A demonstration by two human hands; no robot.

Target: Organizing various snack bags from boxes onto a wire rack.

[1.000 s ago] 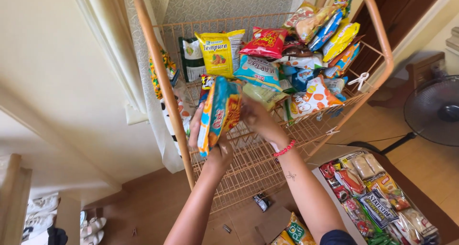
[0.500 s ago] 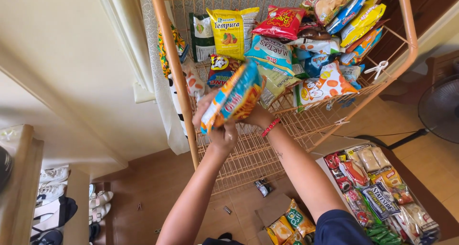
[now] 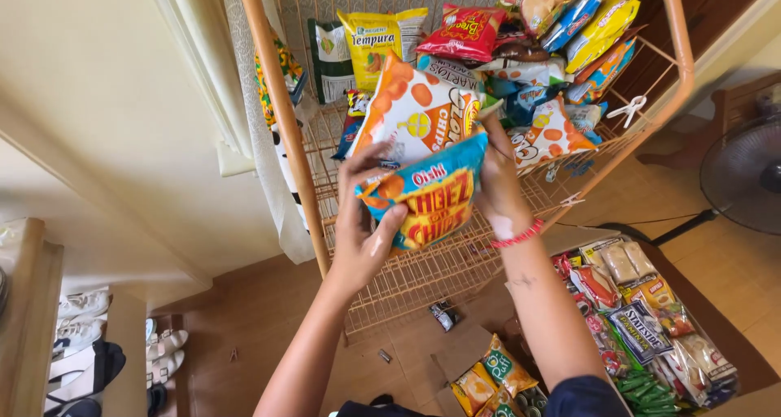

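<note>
I hold two snack packets in front of an orange wire rack (image 3: pixel 277 116). My left hand (image 3: pixel 362 230) grips the left edge of a blue and orange chip bag (image 3: pixel 427 199). Behind that bag rises a white packet with orange discs (image 3: pixel 415 112). My right hand (image 3: pixel 498 185), with a pink bracelet at the wrist, grips the right edges of both packets. Several snack bags (image 3: pixel 488 43) lie piled at the rack's far end.
An open cardboard box of snack packets (image 3: pixel 643 319) stands on the floor at lower right, with more packets (image 3: pixel 488 376) by my body. A floor fan (image 3: pixel 744 177) stands at right. Shoes (image 3: pixel 89 352) lie at lower left. A curtain (image 3: pixel 203 67) hangs left of the rack.
Both hands turned the packets from edge-on to face-on and drew them nearer. The white packet with orange discs now shows behind the blue and orange bag.
</note>
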